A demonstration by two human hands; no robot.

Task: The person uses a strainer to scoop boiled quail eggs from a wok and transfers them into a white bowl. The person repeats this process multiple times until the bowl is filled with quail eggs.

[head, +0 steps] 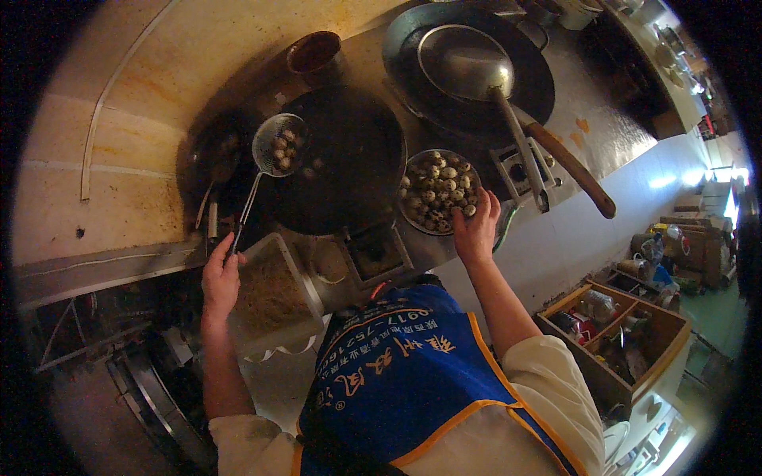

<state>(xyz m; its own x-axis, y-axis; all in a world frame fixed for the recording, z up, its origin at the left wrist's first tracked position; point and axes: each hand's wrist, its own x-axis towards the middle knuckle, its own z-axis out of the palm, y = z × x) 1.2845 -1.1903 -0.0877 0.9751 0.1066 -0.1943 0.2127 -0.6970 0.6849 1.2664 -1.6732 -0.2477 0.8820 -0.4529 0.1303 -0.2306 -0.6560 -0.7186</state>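
My left hand (pixel 221 276) grips the dark handle of a wire-handled skimmer (pixel 266 138). Several speckled quail eggs (pixel 286 150) lie in its perforated bowl, over the left side of a large dark wok (pixel 351 160). A few pale egg shapes (pixel 312 168) show dimly inside the wok, just right of the skimmer. To the wok's right stands a round metal bowl (pixel 430 231) heaped with quail eggs (pixel 439 184). My right hand (pixel 479 229) touches its near right side, with one egg between thumb and fingers; whether they grip it is unclear.
A second wok (pixel 411 44) at the back right holds a large metal ladle (pixel 467 62); its handle and a wooden one (pixel 571 169) jut towards me. A brown pot (pixel 315 56) stands behind. A tray (pixel 277 291) sits front left, a divided wooden box (pixel 619 339) at right.
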